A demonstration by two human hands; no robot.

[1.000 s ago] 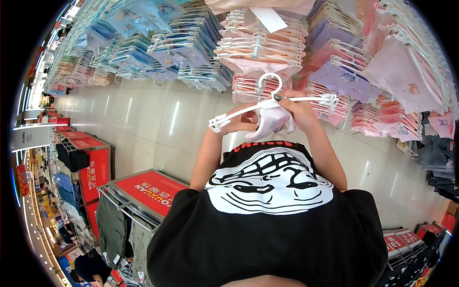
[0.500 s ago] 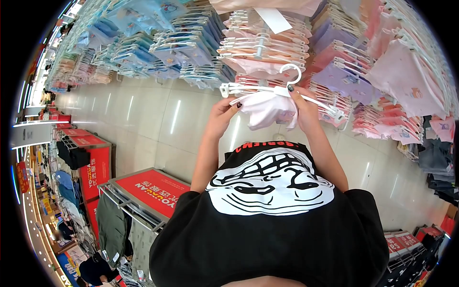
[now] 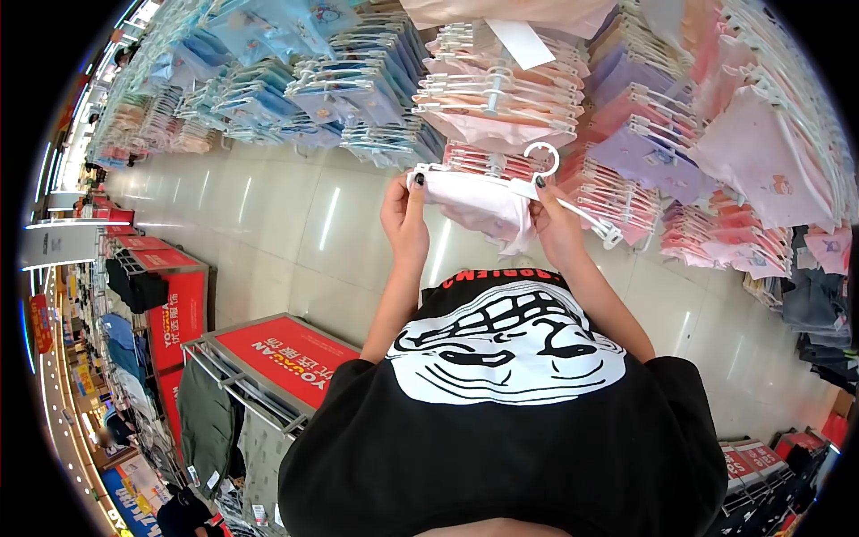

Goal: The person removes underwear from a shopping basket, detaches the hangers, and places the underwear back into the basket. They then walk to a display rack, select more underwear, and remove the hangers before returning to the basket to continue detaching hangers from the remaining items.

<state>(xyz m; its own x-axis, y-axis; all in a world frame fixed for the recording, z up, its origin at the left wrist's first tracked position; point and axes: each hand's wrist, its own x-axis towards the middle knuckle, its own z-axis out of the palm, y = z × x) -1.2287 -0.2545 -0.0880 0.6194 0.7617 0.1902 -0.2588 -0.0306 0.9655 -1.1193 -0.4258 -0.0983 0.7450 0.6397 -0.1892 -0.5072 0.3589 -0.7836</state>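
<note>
Pale pink underpants [image 3: 479, 201] hang spread in front of me along a white plastic clip hanger [image 3: 580, 215]. My left hand [image 3: 407, 219] is closed on the waistband's left corner, by the hanger's left clip, thumb on top. With thumb in front, my right hand [image 3: 557, 224] grips the hanger near the base of its hook, beside the fabric's right edge. The hanger's right arm and clip stick out bare past that hand. Fingers behind the cloth are partly hidden.
Dense racks of pink underpants on hangers [image 3: 501, 94] stand just ahead, with blue ones [image 3: 353, 94] to the left and purple ones [image 3: 649, 157] to the right. A clothes rack with a red sign [image 3: 277, 358] is at my lower left. Tiled floor [image 3: 295, 215] lies between.
The hanger has dropped slightly and tilted down to the right. My left thumb has moved up and left to the waistband's corner, and the fabric now reaches the left clip.
</note>
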